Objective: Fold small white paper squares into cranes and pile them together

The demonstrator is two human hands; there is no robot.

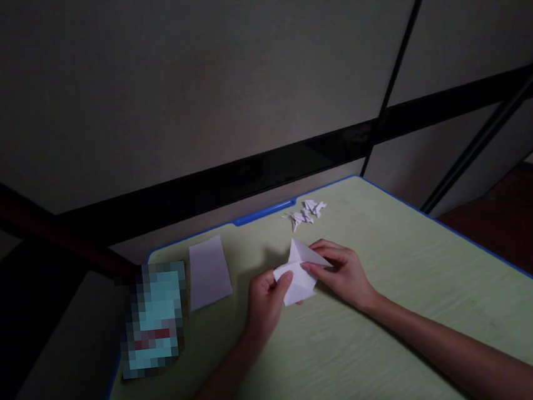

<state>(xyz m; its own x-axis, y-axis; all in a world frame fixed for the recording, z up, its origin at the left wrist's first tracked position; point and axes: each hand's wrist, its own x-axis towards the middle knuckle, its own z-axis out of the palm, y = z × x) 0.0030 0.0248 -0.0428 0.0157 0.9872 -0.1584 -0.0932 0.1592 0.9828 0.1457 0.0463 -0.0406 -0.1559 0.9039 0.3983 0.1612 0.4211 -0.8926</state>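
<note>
A partly folded white paper (301,275) lies on the pale green table (400,313), with one flap standing up in a point. My left hand (267,300) pinches the paper's left corner between thumb and fingers. My right hand (342,271) grips its right side, fingers curled over the folded edge. Both hands rest low on the table top.
A flat white sheet (208,271) lies to the left of my hands. Beside it, at the table's left edge, is a blurred teal rectangle (153,321). Several small folded white paper figures (304,214) sit near the far blue-rimmed edge. A pale wall stands behind.
</note>
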